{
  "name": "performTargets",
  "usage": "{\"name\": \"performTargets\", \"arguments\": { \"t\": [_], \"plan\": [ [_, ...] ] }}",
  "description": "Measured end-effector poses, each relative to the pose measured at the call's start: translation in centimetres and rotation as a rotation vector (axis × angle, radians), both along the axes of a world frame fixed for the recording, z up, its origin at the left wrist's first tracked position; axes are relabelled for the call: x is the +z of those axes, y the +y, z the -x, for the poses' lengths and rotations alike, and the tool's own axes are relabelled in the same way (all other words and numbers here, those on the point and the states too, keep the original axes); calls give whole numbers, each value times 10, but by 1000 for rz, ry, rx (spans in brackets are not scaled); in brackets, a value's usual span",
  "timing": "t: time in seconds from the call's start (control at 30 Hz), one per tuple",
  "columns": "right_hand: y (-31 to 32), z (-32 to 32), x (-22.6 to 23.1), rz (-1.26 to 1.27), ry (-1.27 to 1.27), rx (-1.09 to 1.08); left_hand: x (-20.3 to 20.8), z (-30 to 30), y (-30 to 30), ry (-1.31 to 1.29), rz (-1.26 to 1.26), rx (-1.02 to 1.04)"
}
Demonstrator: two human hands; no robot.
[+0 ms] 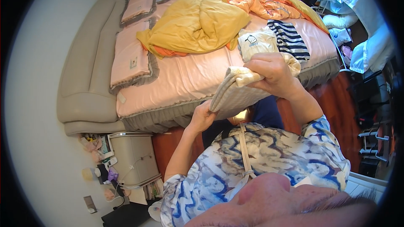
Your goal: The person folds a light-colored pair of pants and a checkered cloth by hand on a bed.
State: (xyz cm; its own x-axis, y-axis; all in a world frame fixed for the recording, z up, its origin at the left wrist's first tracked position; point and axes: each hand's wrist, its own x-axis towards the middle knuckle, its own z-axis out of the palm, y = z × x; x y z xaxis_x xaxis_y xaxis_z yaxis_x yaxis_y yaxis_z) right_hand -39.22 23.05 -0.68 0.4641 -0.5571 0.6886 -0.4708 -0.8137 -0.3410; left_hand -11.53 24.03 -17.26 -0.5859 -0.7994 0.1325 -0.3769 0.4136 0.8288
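In front of my body I hold up a folded cream and grey checked garment point(237, 94), off the bed. My left hand point(202, 117) is closed on its lower left edge. My right hand point(271, 73) grips its upper right part, with the fingers curled over a bunched cream end. What kind of garment it is cannot be made out. Just beyond my right hand, a folded cream top point(254, 42) with a dark cartoon print lies on the bed. Right beside it is a black and white striped garment point(290, 40).
The bed point(181, 86) has a pink sheet, a rumpled yellow quilt point(202, 21) and pink pillows point(132, 54) by the beige headboard point(90, 59). A cluttered bedside cabinet point(132, 157) stands at the lower left. Light-coloured clothes point(357, 6) hang on a rack at the right.
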Motion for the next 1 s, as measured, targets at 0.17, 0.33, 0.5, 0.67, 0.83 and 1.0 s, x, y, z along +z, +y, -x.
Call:
{"name": "performTargets", "arguments": {
  "t": [0.17, 0.33, 0.5, 0.67, 0.83, 1.0],
  "plan": [
    [5, -15, 10, 12, 123, 40, 20, 31, 5, 276, -211, -42],
    [0, -20, 17, -10, 153, 13, 19, 35, 17, 398, -525, -210],
    [-34, -27, 13, -248, 159, 52, 30, 36, 35, 328, -504, -377],
    [-108, -6, -76, -697, 185, 43, 15, 35, 41, 552, -800, -253],
    [-84, 49, -167, -1516, -130, 91, 3, 18, 49, 587, -878, -154],
    [-19, 35, -222, -1790, -1098, 485, -11, 15, 41, 656, -956, 42]
  ]
}}
